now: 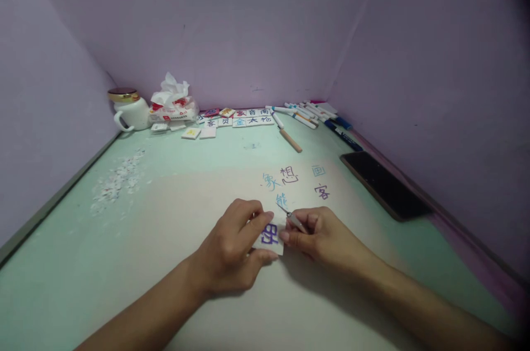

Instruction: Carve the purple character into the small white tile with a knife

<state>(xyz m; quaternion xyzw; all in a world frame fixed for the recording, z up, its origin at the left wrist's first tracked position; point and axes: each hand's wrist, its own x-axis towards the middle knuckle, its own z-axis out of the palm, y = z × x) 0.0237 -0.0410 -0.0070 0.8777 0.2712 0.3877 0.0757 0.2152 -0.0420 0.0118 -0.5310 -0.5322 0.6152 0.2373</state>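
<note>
A small white tile with a purple written character is gripped at its top and bottom edges between the thumb and fingers of my left hand. On its right side, my right hand is closed on a small metal pointed tool, whose thin tip points up and left, above the tile's top right corner. My right thumb is at the tile's right edge. Blue and purple characters are written on the pale surface just beyond my hands.
A lidded white mug and a tissue pack stand back left. Character tiles line the back, beside several markers. A dark phone lies right; white scraps lie left. Purple walls enclose the table.
</note>
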